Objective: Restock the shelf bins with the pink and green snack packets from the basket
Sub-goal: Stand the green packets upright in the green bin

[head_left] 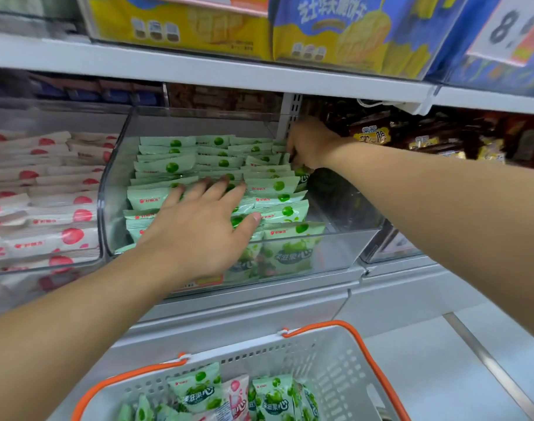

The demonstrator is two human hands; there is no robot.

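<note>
Three clear shelf bins sit side by side on one shelf. The middle bin (pixel 114 189) holds green snack packets (pixel 278 186) stacked in roughly three columns; the exact count cannot be told. The left hand (pixel 199 226) lies flat on the stacks at the bin's 6 o'clock side, fingers (pixel 226 185) straight and spread, pressing the packets and gripping nothing. The right hand (pixel 311 144) is at the bin's 2 o'clock corner, fingers curled down onto a green packet (pixel 300 171) at the right column's rear; whether they actually pinch it cannot be told. The bin at 9 o'clock (pixel 100 208) holds stacked pink snack packets (pixel 56 235). The bin at 3 o'clock holds dark brown packets (pixel 372 132). Below, at 6 o'clock, one white basket (pixel 344 369) with orange handles (pixel 378 375) contains at least five green packets (pixel 196 387) and one visible pink packet (pixel 237 396).
</note>
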